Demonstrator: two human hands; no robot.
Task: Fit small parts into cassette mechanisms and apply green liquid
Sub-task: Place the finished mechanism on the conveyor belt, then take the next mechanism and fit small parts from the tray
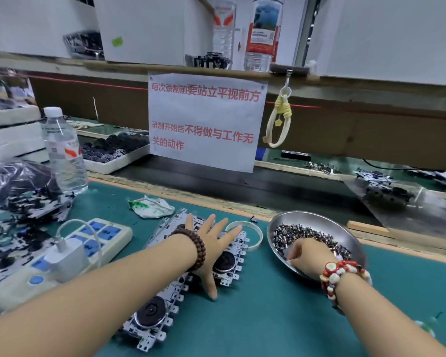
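Head view. A row of cassette mechanisms (191,276) lies on the green mat (268,318), its long axis running from the lower left of centre up toward the centre of the frame; the black round wheels face upward. The left hand (211,243) lies flat on the upper end of the row, fingers straight and spread, pressing it steady. At centre right stands a metal dish (345,228) heaped with small parts (309,235). The right hand (309,256) reaches into the dish, fingers curled down among the parts; whether they pinch one cannot be told. The parts look tiny, hard, light and prone to roll, so a fingertip pinch would suit them. The mechanisms appear to be thin stamped metal, stiff but with bendable edge tabs, best held by flat pressure or by the frame edges. A green-stained tissue (151,206) lies beyond the row.
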